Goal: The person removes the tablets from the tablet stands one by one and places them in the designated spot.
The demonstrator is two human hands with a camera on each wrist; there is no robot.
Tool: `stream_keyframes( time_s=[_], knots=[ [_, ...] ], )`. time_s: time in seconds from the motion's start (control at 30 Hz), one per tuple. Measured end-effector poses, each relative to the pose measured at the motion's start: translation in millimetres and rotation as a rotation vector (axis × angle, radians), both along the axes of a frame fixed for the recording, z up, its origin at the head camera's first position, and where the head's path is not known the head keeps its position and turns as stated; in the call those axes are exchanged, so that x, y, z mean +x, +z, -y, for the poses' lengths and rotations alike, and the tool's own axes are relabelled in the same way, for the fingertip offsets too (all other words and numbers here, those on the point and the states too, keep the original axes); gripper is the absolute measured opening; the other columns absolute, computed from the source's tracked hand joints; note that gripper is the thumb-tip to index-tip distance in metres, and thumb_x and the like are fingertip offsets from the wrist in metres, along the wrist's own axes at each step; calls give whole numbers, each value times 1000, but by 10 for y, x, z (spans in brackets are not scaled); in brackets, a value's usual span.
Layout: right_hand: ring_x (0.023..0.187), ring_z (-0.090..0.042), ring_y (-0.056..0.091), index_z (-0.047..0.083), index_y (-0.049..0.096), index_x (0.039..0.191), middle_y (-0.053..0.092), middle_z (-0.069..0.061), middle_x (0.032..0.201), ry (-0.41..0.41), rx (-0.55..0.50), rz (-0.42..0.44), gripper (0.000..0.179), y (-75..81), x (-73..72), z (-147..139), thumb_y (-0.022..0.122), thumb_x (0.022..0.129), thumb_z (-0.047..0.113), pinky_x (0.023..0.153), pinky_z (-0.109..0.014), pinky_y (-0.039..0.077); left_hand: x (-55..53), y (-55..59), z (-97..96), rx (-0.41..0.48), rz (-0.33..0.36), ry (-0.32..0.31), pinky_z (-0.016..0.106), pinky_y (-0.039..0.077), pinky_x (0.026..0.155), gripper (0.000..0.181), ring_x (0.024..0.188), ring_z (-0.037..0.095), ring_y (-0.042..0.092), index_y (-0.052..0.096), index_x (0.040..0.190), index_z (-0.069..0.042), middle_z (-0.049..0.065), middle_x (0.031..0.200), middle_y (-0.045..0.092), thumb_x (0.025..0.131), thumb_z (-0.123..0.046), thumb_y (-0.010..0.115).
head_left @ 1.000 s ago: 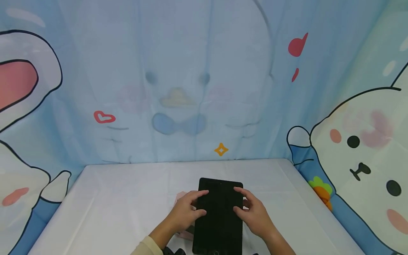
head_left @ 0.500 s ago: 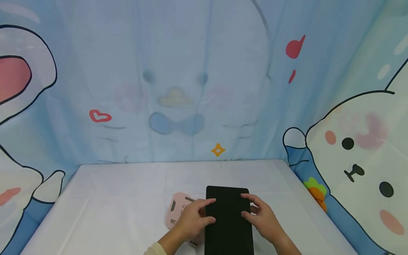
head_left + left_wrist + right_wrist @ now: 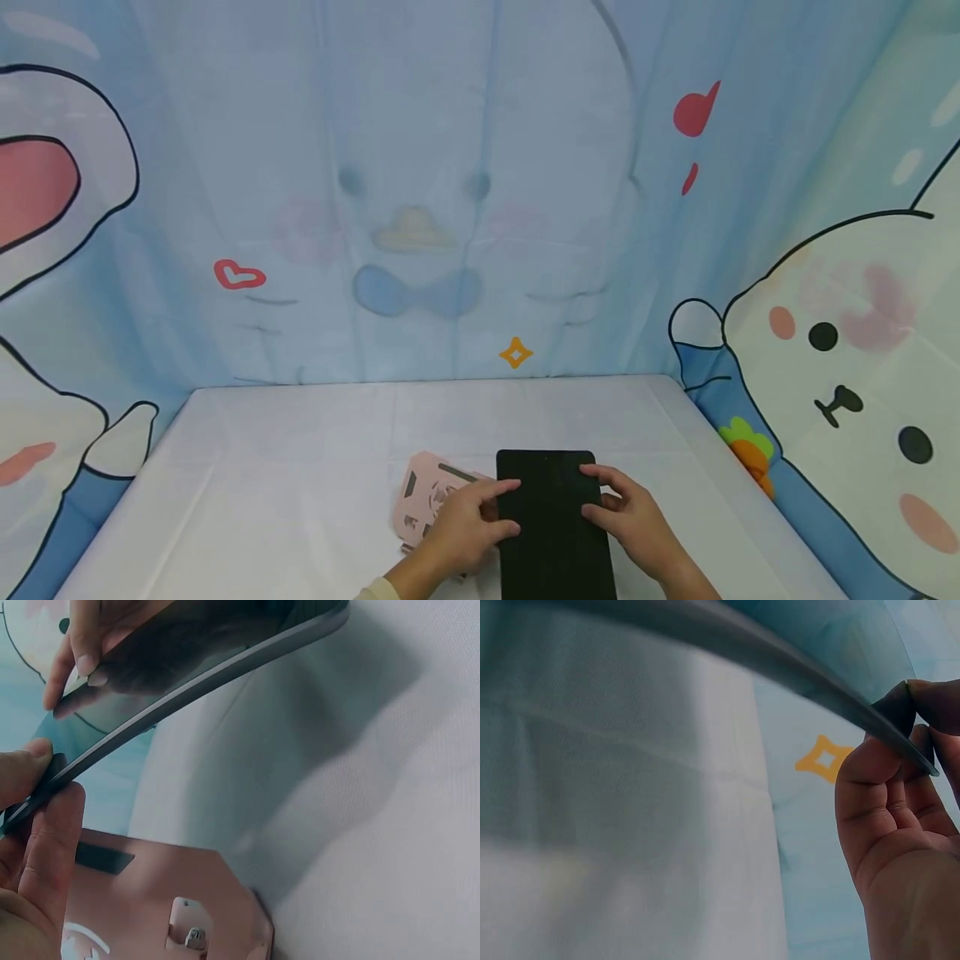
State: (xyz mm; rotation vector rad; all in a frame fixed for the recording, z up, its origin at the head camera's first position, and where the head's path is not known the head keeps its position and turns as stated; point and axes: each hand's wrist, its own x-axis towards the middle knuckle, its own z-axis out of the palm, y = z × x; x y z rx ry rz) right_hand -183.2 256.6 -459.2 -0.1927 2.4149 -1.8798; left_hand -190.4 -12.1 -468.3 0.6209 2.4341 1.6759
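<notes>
A black tablet (image 3: 557, 529) is held up between both hands, its dark screen showing in the head view. The left hand (image 3: 468, 523) pinches its left edge between thumb and fingers; the left wrist view shows the tablet's thin grey side (image 3: 169, 705) raised off the cloth. On the opposite edge the right hand (image 3: 630, 517) grips it likewise, with fingers (image 3: 866, 795) under the rim in the right wrist view. Beneath and left of the left hand lies a flat pink plate with cut-outs (image 3: 420, 492), possibly a stand, partly hidden by that hand.
A white cloth (image 3: 285, 492) covers the table. Behind and at both sides hangs a light blue curtain (image 3: 420, 125) printed with cartoon animals, meeting the table's back edge. The tablet throws a shadow (image 3: 315, 742) on the cloth.
In the head view both hands and the tablet have shifted right and nearer the person. More of the pink plate shows now. The grip stays the same, and the head view has moved slightly.
</notes>
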Motion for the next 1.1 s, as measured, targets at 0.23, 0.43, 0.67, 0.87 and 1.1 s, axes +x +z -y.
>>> stream_keyframes(
  time_s=[0.23, 0.43, 0.67, 0.87, 1.1],
  knots=[
    [93, -23, 67, -9, 44, 142, 52, -22, 121, 13, -6, 11, 57, -15, 16, -58, 67, 91, 2, 77, -34, 57, 19, -45, -46, 34, 21, -1, 23, 44, 63, 48, 71, 6, 50, 70, 129, -16, -8, 78, 55, 82, -11, 81],
    [94, -23, 67, -10, 42, 143, 48, -26, 125, 54, -12, 14, 57, -21, 13, -122, 66, 93, 2, 78, -36, 57, 32, -70, -97, 29, 28, 2, 23, 44, 63, 47, 70, 5, 50, 70, 128, -15, -8, 79, 55, 82, -10, 81],
    [96, -25, 67, -9, 43, 142, 48, -28, 127, 58, 16, 31, 57, -35, 20, -173, 67, 93, 4, 78, -36, 57, 75, -117, -131, 66, 36, -22, 21, 46, 58, 47, 68, 3, 55, 69, 128, -13, -9, 83, 57, 83, -7, 80],
    [95, -28, 66, -8, 45, 141, 48, -28, 127, 26, 44, 45, 56, -64, 31, -195, 68, 91, 3, 78, -35, 56, 107, -127, -153, 82, 55, -40, 21, 47, 57, 47, 68, 2, 58, 69, 129, -13, -9, 93, 59, 83, -6, 79],
    [94, -29, 65, -8, 46, 140, 50, -28, 129, 4, 73, 58, 55, -109, 63, -236, 68, 91, 2, 78, -35, 56, 141, -174, -203, 74, 111, -49, 21, 48, 58, 48, 66, 5, 59, 69, 129, -13, -8, 89, 58, 84, -3, 78]
  ],
)
